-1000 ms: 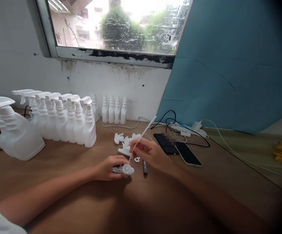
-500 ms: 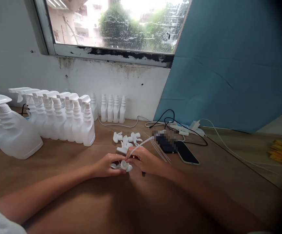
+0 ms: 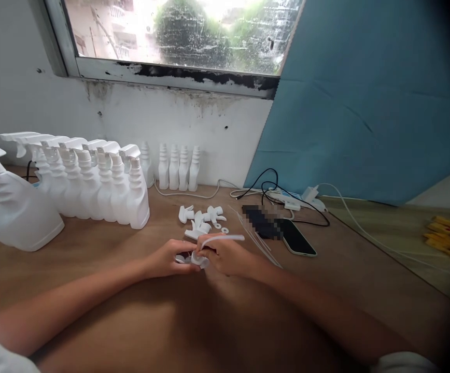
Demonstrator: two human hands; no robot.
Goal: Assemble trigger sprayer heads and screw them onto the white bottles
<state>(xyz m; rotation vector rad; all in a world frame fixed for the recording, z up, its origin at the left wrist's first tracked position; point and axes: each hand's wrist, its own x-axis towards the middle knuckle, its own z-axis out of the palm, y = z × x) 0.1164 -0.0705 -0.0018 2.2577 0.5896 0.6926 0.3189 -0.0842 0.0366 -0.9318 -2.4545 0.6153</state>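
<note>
Low over the wooden table, my left hand (image 3: 170,260) is closed around a white spray trigger head (image 3: 197,258), its round collar turned toward my other hand. Pinched in my right hand (image 3: 223,255) is a thin translucent tube (image 3: 225,238), its lower end at the collar and its free end bending off to the right. Fingers hide whether the tube sits inside the collar. Just beyond my hands lies a small pile of white spray trigger heads (image 3: 199,223), with small white rings (image 3: 224,230) beside it.
White spray bottles (image 3: 108,191) with heads stand in a row at left, a larger bottle (image 3: 23,217) nearer. Slim bottles (image 3: 173,168) line the wall. Loose tubes (image 3: 262,241), a phone (image 3: 298,238), cables and a power strip (image 3: 298,201) lie right.
The tube's free end has swung down and now lies flatter, pointing right. My right hand has shifted slightly left against the collar. White rings by the pile now show, and the view has tilted slightly.
</note>
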